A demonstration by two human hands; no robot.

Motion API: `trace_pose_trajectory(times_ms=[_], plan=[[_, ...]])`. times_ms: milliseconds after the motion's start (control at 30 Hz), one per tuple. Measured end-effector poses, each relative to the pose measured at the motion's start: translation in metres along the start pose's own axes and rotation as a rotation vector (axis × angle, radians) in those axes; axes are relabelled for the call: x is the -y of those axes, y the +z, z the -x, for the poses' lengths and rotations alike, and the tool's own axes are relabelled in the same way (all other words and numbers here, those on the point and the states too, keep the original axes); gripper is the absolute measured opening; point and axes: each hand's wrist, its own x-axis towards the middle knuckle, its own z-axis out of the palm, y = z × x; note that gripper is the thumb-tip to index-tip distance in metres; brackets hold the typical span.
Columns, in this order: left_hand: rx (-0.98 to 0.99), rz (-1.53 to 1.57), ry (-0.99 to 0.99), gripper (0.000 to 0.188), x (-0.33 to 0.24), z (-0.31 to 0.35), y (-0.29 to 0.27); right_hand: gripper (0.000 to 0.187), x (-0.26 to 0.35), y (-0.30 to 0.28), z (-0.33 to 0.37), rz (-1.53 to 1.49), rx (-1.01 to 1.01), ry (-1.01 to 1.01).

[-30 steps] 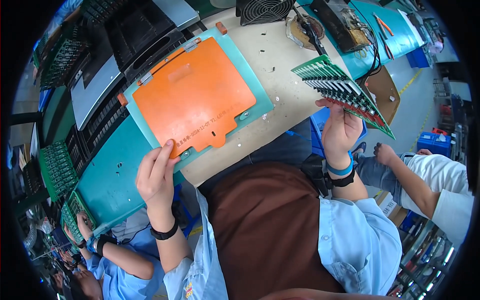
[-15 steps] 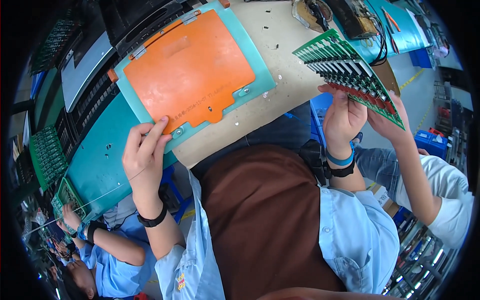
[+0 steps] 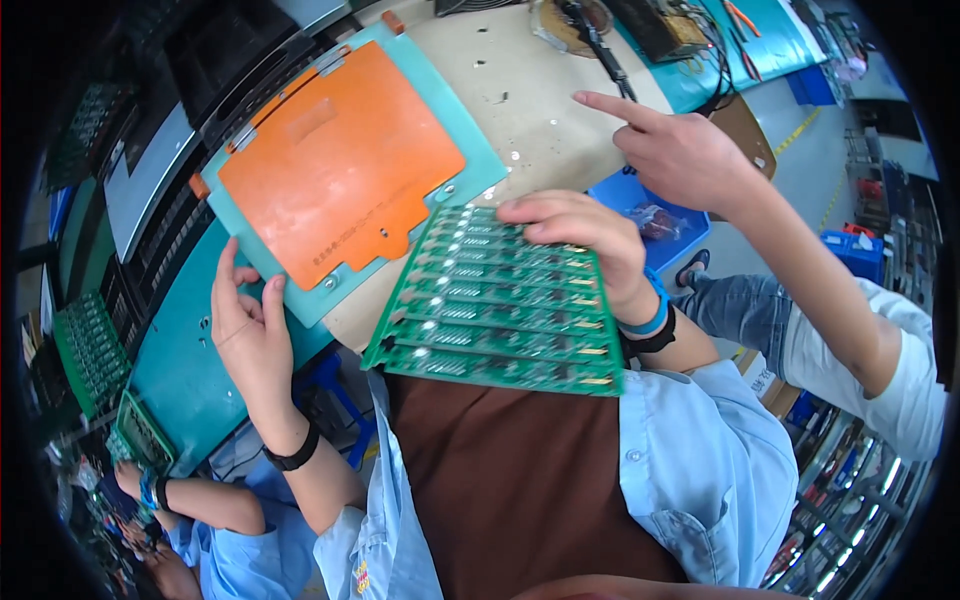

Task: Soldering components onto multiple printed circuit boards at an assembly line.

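Right hand [image 3: 597, 238] pinching green circuit panel [image 3: 490, 312], mid-frame | panel lying right of left hand [image 3: 252, 330] | left hanging half-open, gripping nothing visible

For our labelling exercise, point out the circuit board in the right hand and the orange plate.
Circuit board [image 3: 500, 306], head view: middle of its facing side.
Orange plate [image 3: 340, 155], head view: middle of its top.

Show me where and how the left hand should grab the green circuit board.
Probably take the board by its free left edge, coming from the left: it is thin and flat, and the right hand holds the upper edge.
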Motion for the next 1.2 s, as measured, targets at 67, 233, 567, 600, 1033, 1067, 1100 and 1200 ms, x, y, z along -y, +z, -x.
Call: trace_pose_trajectory(times_ms=[67,233,567,600,1033,1067,1100,1200], plan=[[0.005,0.027,0.000,0.057,0.003,0.001,-0.002,0.028,0.001,0.000,-0.003,0.029,0.125,-0.063],[-0.001,-0.011,0.032,0.055,-0.008,0.001,-0.006,0.024,0.001,0.003,-0.001,0.016,0.065,-0.065],[0.291,0.386,0.627,0.040,-0.061,0.019,-0.033,0.031,-0.003,0.035,-0.025,0.025,0.036,-0.220],[0.291,0.387,0.634,0.040,-0.060,0.018,-0.031,0.036,-0.004,0.037,-0.026,0.032,0.014,-0.225],[-0.071,0.445,0.560,0.021,-0.033,0.014,-0.026,0.024,-0.078,-0.019,-0.063,0.753,-0.031,0.166],[-0.081,0.430,0.570,0.021,-0.033,0.013,-0.025,0.022,-0.080,-0.018,-0.064,0.776,-0.033,0.177],[-0.090,0.417,0.581,0.021,-0.033,0.013,-0.024,0.022,-0.082,-0.017,-0.064,0.781,-0.034,0.178],[-0.074,0.410,0.572,0.027,-0.028,0.014,-0.026,0.014,-0.080,-0.018,-0.067,0.826,0.059,0.351]])
